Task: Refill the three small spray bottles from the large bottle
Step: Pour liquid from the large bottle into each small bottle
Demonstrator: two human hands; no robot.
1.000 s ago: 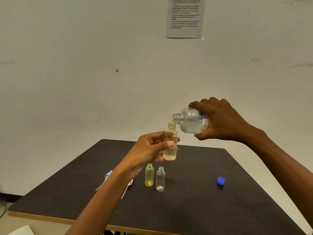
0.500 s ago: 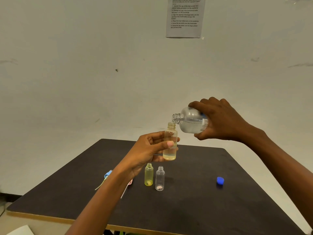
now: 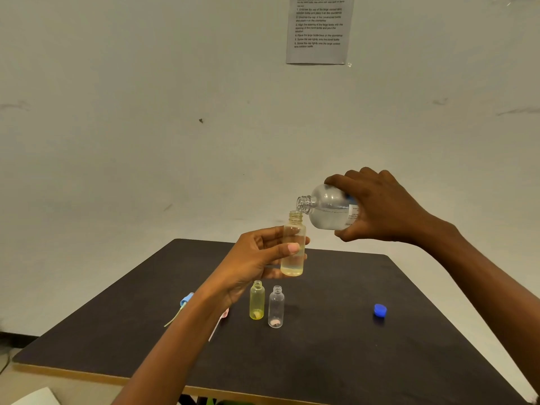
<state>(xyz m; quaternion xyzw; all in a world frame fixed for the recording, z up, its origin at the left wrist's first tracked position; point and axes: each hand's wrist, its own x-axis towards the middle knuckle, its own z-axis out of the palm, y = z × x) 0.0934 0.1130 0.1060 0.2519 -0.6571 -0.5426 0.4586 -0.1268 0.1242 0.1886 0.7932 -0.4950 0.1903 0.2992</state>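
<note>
Above table (image 3: 336,361) centre: left hand (image 3: 257,258) fingers wrapped round small bottle (image 3: 293,252), upright; right hand (image 3: 385,209) grips tilted large bottle (image 3: 327,209), mouth at its 1 o'clock. Stream unclear. Risk: narrow neck, so misaligned or overtilted pour spills.

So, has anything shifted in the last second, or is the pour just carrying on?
Nothing has visibly moved. The right hand still holds the large bottle tilted, its mouth over the neck of the small bottle, which the left hand holds upright. The yellow bottle, clear bottle and blue cap sit on the table as before. I cannot tell whether the fill level rose.
</note>
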